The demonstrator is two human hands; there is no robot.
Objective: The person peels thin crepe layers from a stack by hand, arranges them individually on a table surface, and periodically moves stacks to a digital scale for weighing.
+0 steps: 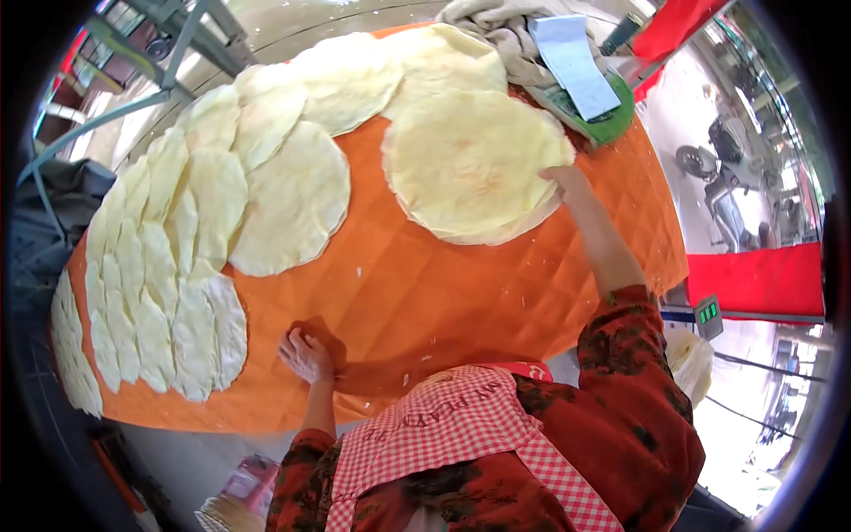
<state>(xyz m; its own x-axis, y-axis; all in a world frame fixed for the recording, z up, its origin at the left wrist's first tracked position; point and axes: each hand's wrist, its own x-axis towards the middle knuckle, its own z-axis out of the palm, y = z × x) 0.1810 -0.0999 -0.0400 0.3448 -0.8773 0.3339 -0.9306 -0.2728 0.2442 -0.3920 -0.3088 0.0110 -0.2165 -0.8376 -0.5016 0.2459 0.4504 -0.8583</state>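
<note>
A stack of thin, round, pale yellow flatbreads (474,168) lies on the orange table cover (390,293), right of centre. At its right edge is my right hand (567,183), fingers closed on the rim of the top flatbread. My left hand (307,355) rests on the cover near the front edge, holding nothing, its fingers loosely bent and apart. Between the stack and the left rows, a single flatbread (297,204) lies flat. More overlapping flatbreads (142,275) fill the left side and the far edge of the table.
A green object with a light blue cloth (574,66) sits at the far right corner, beside a crumpled beige cloth (505,19). Metal frame bars (168,53) stand beyond the far left. To the right are a red panel (753,282), a small display box (707,316) and a parked motorbike (727,191).
</note>
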